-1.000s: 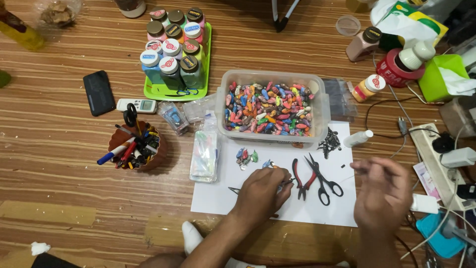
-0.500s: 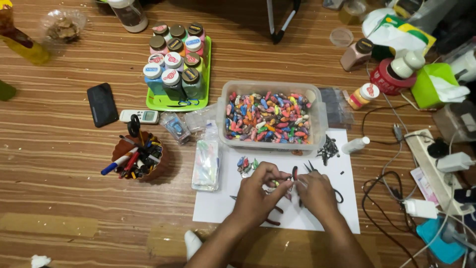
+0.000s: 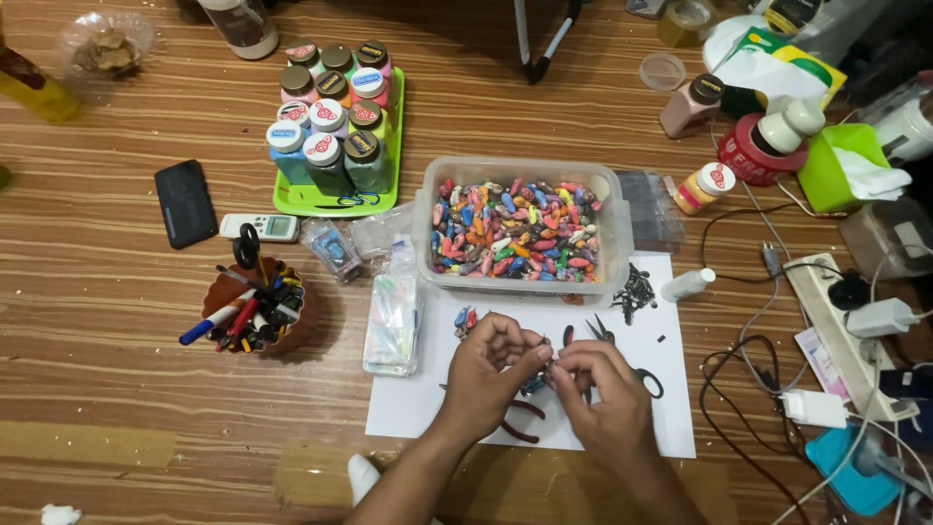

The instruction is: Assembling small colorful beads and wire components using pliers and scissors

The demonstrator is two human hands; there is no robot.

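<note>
Bead-sized piece (image 3: pixel 546 358) sits pinched right between both sets of fingertips, over the white paper sheet (image 3: pixel 671 389) on the table (image 3: pixel 117 389), just in front of the clear tub of coloured beads (image 3: pixel 515 228). Left hand (image 3: pixel 494 362) and right hand (image 3: pixel 595 381) meet thumb-to-thumb, both curled tight on it, so neither's nearer. It's too small to tell its long axis; red-handled pliers (image 3: pixel 525 428) lie under the left wrist.

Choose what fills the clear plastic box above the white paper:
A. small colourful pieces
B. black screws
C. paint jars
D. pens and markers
A: the clear plastic box holds a heap of small colourful pieces, just above the white paper.
</note>
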